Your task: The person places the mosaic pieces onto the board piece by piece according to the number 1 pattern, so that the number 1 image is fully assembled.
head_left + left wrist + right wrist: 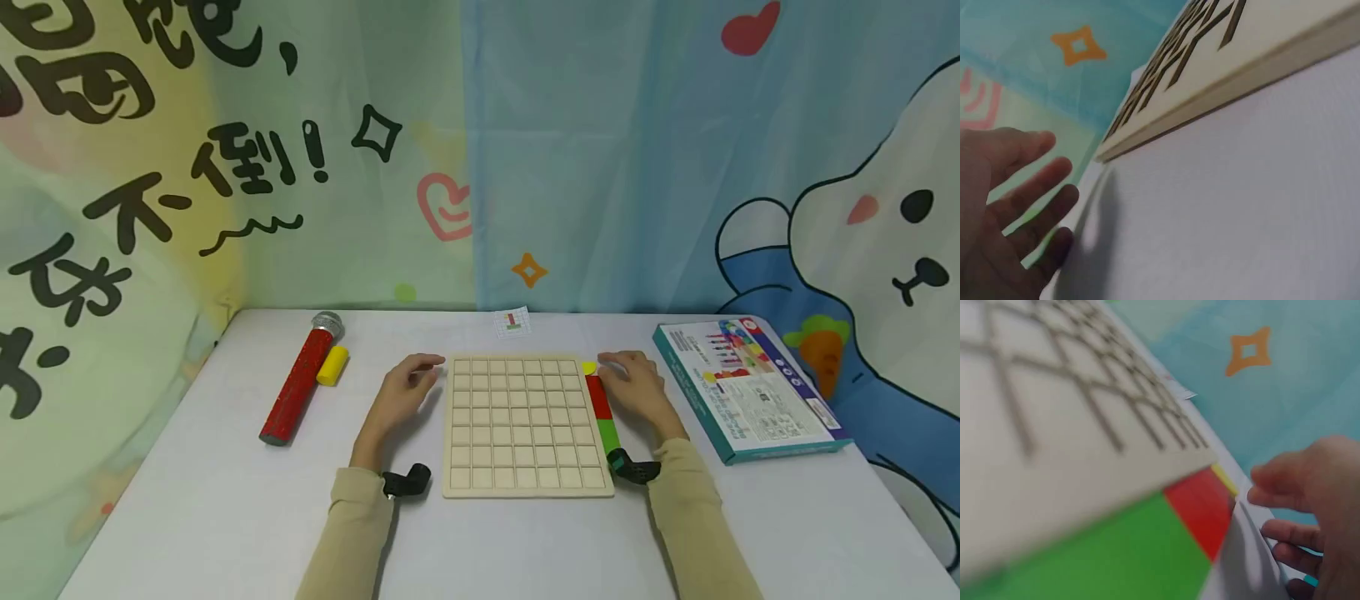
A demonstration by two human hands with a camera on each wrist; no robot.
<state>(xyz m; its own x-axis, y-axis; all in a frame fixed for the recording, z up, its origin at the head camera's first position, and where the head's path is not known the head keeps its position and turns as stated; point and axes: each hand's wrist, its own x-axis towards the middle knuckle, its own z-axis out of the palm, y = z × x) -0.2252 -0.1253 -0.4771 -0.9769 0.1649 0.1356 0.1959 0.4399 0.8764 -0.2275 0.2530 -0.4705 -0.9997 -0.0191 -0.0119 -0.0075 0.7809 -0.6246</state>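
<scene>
A wooden board (528, 426) with a grid of square cells lies flat on the white table. Just left of its upper left corner is my left hand (405, 390), fingers loosely bent with nothing in them; the left wrist view shows them apart from the board's edge. On the other side, my right hand (636, 385) lies by the upper right corner, also holding nothing. Between it and the board runs a row of flat coloured pieces: a yellow piece (589, 367), a red piece (598, 397) and a green piece (608, 435). The right wrist view shows the red piece (1200, 506) nearest these fingers.
A red microphone (298, 385) and a small yellow cylinder (333, 366) lie at the left. At the right is a teal-edged box (750, 390). A small printed card (512, 322) sits behind the board, before a printed curtain (570, 167).
</scene>
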